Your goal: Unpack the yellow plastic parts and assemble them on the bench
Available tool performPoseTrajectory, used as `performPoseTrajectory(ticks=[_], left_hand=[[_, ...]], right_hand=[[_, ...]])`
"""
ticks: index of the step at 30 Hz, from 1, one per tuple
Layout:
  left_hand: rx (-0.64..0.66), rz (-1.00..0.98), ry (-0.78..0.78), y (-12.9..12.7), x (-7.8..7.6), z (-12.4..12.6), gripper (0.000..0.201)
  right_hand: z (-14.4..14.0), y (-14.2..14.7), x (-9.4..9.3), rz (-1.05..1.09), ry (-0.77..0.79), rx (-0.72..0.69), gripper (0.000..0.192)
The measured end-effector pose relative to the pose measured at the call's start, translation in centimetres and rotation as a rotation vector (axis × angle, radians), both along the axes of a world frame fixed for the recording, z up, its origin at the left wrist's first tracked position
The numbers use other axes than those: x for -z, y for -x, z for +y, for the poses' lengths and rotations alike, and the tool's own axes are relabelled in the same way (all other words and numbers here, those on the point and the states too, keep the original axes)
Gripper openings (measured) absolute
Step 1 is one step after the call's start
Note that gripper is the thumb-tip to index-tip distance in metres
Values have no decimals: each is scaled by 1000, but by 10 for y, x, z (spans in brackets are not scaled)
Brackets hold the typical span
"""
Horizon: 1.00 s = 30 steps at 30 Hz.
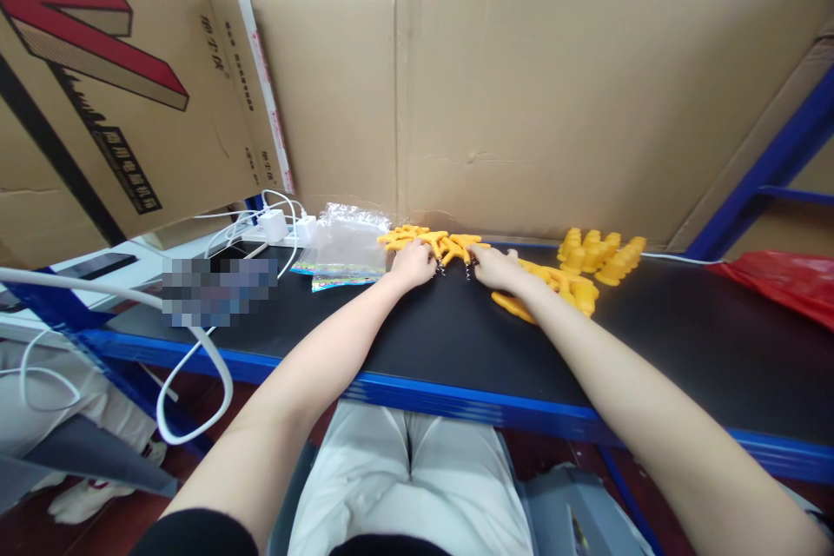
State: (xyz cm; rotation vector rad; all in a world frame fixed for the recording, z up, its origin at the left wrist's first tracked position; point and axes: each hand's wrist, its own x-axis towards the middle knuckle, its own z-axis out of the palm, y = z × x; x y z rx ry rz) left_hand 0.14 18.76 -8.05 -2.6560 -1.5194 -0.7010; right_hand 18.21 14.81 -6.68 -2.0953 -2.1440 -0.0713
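Both my arms reach forward over a black table top (651,347). My left hand (413,264) and my right hand (493,267) lie close together on a spread of flat yellow-orange plastic pieces (449,244) with small metal chains hanging from them. The fingers of both hands curl onto these pieces, pinching them. More of the same pieces (560,285) lie in a pile just right of my right hand. A cluster of small upright yellow figures (599,254) stands further right near the cardboard wall.
Clear plastic bags (342,252) lie left of my left hand, beside a white power strip with cables (274,228). A dark phone (101,265) lies at the far left. Cardboard sheets (521,87) wall the back. A red bag (782,282) sits at right. The table's blue edge (456,400) runs along the front.
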Motion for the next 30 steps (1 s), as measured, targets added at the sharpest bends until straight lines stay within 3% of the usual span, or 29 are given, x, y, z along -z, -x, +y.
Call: performPoseTrajectory(ticks=[5, 10, 14, 17, 22, 30], left_hand=[[38, -53, -130, 1, -2, 0, 24], [352, 7, -230, -4, -3, -7, 32], [526, 157, -200, -14, 3, -15, 38], [524, 249, -118, -19, 8, -17, 41], [489, 266, -78, -20, 10, -15, 43], [487, 267, -52, -19, 7, -17, 45]], right_hand=[[6, -12, 1, 32, 13, 31, 57], [7, -22, -5, 155, 31, 43, 52], [7, -30, -8, 225, 23, -60, 45], [5, -35, -15, 179, 16, -36, 44], [-7, -37, -36, -77, -17, 220, 36], [-17, -17, -42, -200, 257, 265, 40]])
